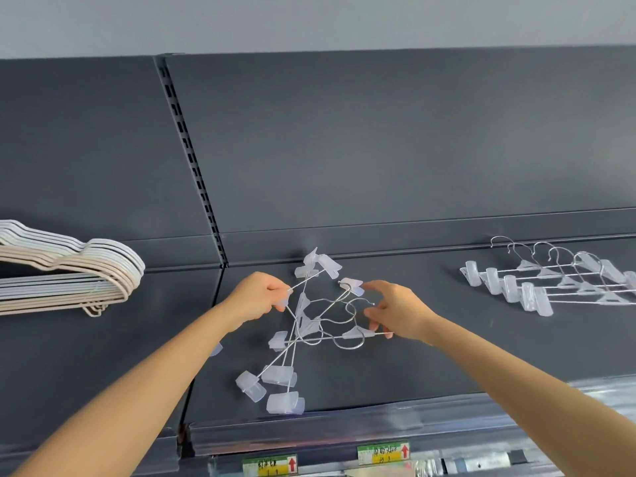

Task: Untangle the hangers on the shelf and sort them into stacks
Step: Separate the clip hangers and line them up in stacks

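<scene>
A tangle of metal clip hangers (303,325) with translucent plastic clips lies in the middle of the dark grey shelf (413,356). My left hand (258,296) pinches a wire bar and clip at the tangle's left side. My right hand (392,311) grips a hanger bar at the tangle's right end, with the forefinger touching a clip near a hook. A sorted row of clip hangers (550,284) lies at the right of the shelf. A stack of white and beige plastic hangers (69,270) lies on the left shelf section.
A slotted upright (196,166) splits the dark back panel into two sections. The shelf's front edge carries a clear price rail (309,432) with yellow-green labels (383,452) bearing red arrows. Bare shelf surface lies between the tangle and the sorted row.
</scene>
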Tool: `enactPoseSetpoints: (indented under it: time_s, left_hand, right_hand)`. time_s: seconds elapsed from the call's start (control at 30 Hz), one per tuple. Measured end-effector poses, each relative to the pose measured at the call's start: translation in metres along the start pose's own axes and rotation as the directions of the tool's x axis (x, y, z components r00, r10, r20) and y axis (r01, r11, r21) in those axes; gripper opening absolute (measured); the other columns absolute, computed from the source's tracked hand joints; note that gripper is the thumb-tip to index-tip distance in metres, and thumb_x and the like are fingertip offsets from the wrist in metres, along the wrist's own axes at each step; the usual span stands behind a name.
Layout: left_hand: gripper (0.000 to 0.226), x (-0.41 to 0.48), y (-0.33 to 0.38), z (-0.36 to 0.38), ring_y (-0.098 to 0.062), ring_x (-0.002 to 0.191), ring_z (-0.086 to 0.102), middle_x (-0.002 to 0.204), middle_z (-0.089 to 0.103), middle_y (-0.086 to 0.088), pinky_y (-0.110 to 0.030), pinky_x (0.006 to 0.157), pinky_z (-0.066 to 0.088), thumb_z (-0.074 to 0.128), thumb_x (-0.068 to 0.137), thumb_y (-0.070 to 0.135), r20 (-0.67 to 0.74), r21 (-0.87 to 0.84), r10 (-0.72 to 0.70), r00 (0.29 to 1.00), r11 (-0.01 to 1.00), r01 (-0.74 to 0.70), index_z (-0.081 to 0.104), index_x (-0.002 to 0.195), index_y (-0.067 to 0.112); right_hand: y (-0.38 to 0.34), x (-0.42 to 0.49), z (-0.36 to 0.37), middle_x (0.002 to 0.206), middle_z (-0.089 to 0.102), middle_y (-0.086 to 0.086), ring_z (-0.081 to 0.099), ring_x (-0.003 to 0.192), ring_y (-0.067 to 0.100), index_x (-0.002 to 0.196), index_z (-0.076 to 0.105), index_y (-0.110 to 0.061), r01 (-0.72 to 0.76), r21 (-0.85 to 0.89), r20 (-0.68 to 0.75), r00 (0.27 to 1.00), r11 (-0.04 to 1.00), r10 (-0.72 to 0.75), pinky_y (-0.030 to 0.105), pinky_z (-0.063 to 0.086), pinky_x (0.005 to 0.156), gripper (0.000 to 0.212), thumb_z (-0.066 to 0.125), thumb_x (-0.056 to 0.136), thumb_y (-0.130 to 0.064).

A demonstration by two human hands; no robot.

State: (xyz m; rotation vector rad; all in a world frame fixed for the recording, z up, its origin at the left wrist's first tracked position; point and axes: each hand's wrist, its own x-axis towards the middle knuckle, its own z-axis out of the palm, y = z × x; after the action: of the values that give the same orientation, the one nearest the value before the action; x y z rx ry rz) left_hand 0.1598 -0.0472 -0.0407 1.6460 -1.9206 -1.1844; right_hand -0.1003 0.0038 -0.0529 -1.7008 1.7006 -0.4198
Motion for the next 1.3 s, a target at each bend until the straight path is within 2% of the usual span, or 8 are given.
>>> enactPoseSetpoints:
  time_s: [0.23,0.37,0.5,0.6,0.73,0.9,1.07,1.3]
  left_hand:
    - [0.020,0.008,0.013,0.004,-0.007,0.042,0.033,0.068,0.060,-0.001,-0.016,0.040,0.024,0.053,0.088,0.008,0.017,0.069,-0.026,1.000,0.997,0.025,0.064,0.088,-0.009]
    - [0.028,0.009,0.015,0.003,-0.001,0.036,0.037,0.064,0.057,0.002,-0.012,0.038,0.024,0.050,0.091,0.010,-0.051,0.081,-0.007,0.999,0.997,0.011,0.058,0.064,0.010]
    - [0.021,0.010,0.002,-0.002,-0.014,0.050,0.027,0.065,0.059,0.001,-0.017,0.041,0.020,0.047,0.088,0.007,-0.106,-0.111,-0.107,0.989,0.989,0.095,0.068,0.087,0.010]
    - [0.021,0.008,0.000,0.000,-0.015,0.051,0.025,0.071,0.059,-0.003,-0.018,0.042,0.019,0.047,0.087,0.006,-0.106,-0.155,-0.130,0.986,0.981,0.113,0.067,0.095,0.006]
    - [0.019,0.011,-0.002,0.002,-0.015,0.053,0.027,0.076,0.060,-0.007,-0.020,0.045,0.020,0.050,0.088,0.005,-0.127,-0.211,-0.147,0.981,0.970,0.118,0.067,0.095,0.007]
    - [0.016,0.012,-0.005,-0.001,-0.015,0.053,0.029,0.077,0.060,-0.005,-0.022,0.048,0.021,0.054,0.088,0.006,-0.169,-0.283,-0.196,0.966,0.948,0.142,0.068,0.096,0.009]
    - [0.013,0.013,-0.009,-0.007,-0.012,0.051,0.031,0.079,0.059,-0.006,-0.016,0.040,0.023,0.056,0.090,0.008,-0.143,-0.411,-0.238,0.961,0.897,0.162,0.067,0.097,0.009]
    - [0.012,0.011,-0.015,-0.008,-0.011,0.050,0.032,0.077,0.059,-0.006,-0.015,0.039,0.024,0.057,0.090,0.008,-0.131,-0.441,-0.234,0.963,0.884,0.154,0.067,0.096,0.008]
  right_hand:
    - [0.002,0.006,0.003,0.073,0.070,0.002,0.056,0.055,0.011,0.135,0.041,-0.022,0.051,-0.112,-0.085,0.995,0.992,-0.061,0.019,0.043,0.049,0.040,0.044,0.095,-0.021]
    - [0.010,0.003,0.002,0.076,0.069,0.001,0.059,0.056,0.017,0.134,0.037,-0.021,0.073,-0.104,-0.075,0.994,0.992,-0.081,0.029,0.051,0.058,0.038,0.036,0.097,-0.018]
    - [0.021,-0.006,-0.004,0.077,0.067,-0.003,0.063,0.057,0.015,0.114,0.046,-0.016,0.085,-0.071,-0.050,0.995,0.994,-0.089,0.036,0.054,0.068,0.026,0.034,0.092,-0.010]
    - [0.019,-0.013,-0.010,0.078,0.068,-0.004,0.065,0.062,0.012,0.097,0.056,-0.013,0.050,-0.057,0.055,0.997,0.997,-0.047,0.029,0.052,0.067,0.020,0.040,0.086,-0.007]
    - [0.012,-0.020,-0.013,0.079,0.070,-0.001,0.061,0.059,0.010,0.088,0.068,-0.009,0.012,-0.061,0.235,0.972,0.998,0.003,0.024,0.052,0.062,0.018,0.052,0.086,-0.019]
    - [0.015,-0.024,-0.017,0.062,0.063,-0.008,0.047,0.048,0.006,0.075,0.071,-0.012,0.038,-0.047,0.157,0.987,0.998,-0.030,0.021,0.040,0.054,0.014,0.060,0.082,-0.018]
    - [0.018,-0.030,-0.030,0.062,0.062,-0.009,0.046,0.051,0.009,0.074,0.073,-0.016,0.052,0.036,0.145,0.988,0.998,-0.057,0.014,0.035,0.048,0.012,0.066,0.083,-0.018]
    - [0.032,-0.038,-0.049,0.064,0.062,-0.006,0.046,0.053,0.008,0.074,0.074,-0.017,0.041,0.023,0.168,0.985,0.999,-0.045,0.027,0.038,0.060,0.008,0.069,0.076,-0.022]
